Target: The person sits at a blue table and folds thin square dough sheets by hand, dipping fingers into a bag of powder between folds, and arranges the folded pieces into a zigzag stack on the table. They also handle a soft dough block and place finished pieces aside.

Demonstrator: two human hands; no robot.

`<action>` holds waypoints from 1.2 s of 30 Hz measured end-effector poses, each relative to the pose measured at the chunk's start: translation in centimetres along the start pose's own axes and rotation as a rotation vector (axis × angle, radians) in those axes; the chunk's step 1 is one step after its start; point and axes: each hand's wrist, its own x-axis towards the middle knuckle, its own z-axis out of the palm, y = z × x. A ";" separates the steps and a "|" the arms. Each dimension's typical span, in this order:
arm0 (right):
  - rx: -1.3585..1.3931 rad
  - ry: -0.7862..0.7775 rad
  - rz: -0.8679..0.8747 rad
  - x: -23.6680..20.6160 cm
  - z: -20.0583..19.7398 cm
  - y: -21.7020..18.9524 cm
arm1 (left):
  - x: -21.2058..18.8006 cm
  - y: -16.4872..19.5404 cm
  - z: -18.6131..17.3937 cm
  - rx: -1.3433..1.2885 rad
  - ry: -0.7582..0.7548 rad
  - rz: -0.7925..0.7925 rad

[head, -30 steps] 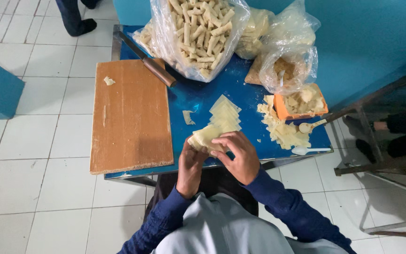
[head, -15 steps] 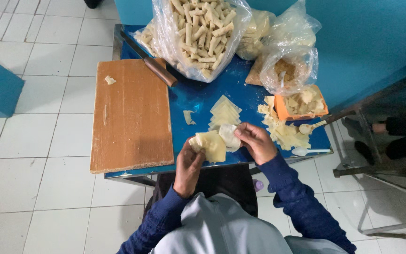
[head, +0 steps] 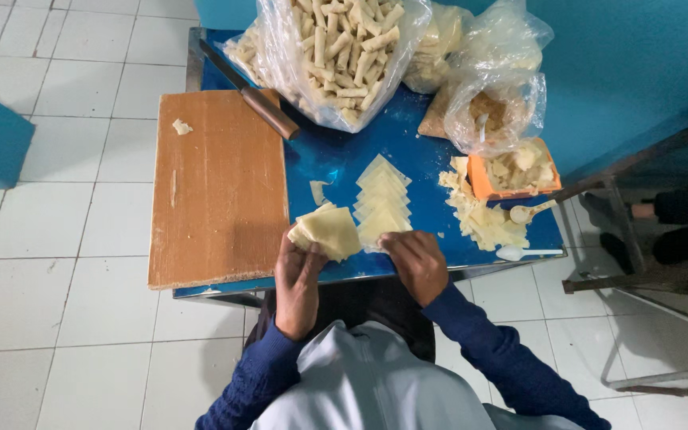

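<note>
My left hand (head: 298, 275) holds a small stack of pale square dough wrappers (head: 330, 231) just above the front edge of the blue table (head: 336, 155). My right hand (head: 414, 263) rests at the near end of a fanned row of wrappers (head: 381, 199) lying on the table, fingers curled on the lowest sheet. Dark blue sleeves cover both arms.
A wooden cutting board (head: 220, 187) lies at the left with a knife (head: 252, 91) across its far corner. Clear bags of rolled pastry sticks (head: 336, 56) stand at the back. An orange tub of filling (head: 515, 171), dough scraps (head: 483, 219) and two spoons (head: 527, 253) sit at the right.
My right hand has come back from the scraps at the right to the near end of the wrapper row. The left hand has kept hold of its stack.
</note>
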 end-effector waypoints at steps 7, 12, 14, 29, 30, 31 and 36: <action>0.030 -0.058 0.018 0.1 -1.1 -1.4 | 0.3 -1.1 0.2 -0.065 -0.003 -0.022; 0.248 -0.029 0.227 2.0 -2.5 -2.1 | 0.5 -2.5 0.8 -0.070 -0.049 -0.027; 0.282 0.021 0.234 2.8 -2.8 -2.8 | 0.6 -3.1 1.3 -0.080 -0.068 -0.037; 0.216 -0.002 0.229 4.7 -1.9 -3.8 | 1.0 -4.0 2.4 -0.048 -0.106 -0.090; 0.142 0.034 0.136 4.7 -1.9 -3.9 | 1.0 -4.0 2.5 -0.044 -0.107 -0.086; 0.155 0.044 0.142 4.7 -1.9 -3.9 | 1.1 -4.0 2.5 -0.039 -0.109 -0.080; 0.439 -0.127 0.420 4.1 -1.8 -2.5 | 1.5 -3.9 2.4 0.019 -0.084 -0.074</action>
